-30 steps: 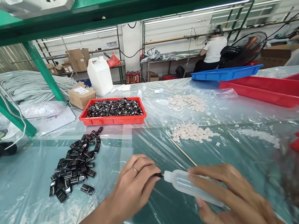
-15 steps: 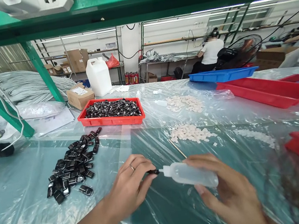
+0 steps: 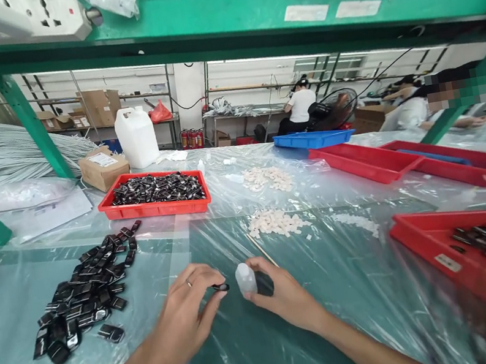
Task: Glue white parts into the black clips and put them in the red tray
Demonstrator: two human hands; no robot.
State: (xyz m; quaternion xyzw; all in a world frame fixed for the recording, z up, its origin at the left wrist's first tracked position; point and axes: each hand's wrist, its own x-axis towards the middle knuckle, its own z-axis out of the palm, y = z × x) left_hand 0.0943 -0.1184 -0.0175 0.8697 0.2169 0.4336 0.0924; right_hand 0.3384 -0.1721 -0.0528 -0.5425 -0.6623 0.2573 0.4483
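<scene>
Your left hand point(image 3: 183, 319) pinches a small black part point(image 3: 220, 287) between thumb and fingertips, holding it just above the plastic-covered table point(image 3: 271, 351). Your right hand point(image 3: 285, 296) is curled around a small translucent squeeze bottle point(image 3: 245, 278), which sits just beside the black part, near the middle of the table's front edge; whether bottle and part touch cannot be told. A ring point(image 3: 188, 283) shows on one finger of your left hand.

To your left, a loose heap of black parts point(image 3: 81, 288) lies spread on the plastic sheet. Behind it sits a red tray of black parts point(image 3: 154, 193), and farther back a cardboard box point(image 3: 103, 167) and a white jerrycan point(image 3: 136, 136). A thin wooden stick point(image 3: 262, 249) lies just beyond your right hand, pointing toward a pile of small white pieces point(image 3: 276, 223); a second white pile point(image 3: 268, 178) lies behind that. At the right edge, a red bin point(image 3: 472, 268) holds more dark parts, with flat red trays point(image 3: 363, 162) and a blue tray point(image 3: 313, 139) beyond it. A green shelf frame point(image 3: 244, 20) runs overhead with a white power strip point(image 3: 24, 16) fixed to it. Other people sit at benches in the background.
</scene>
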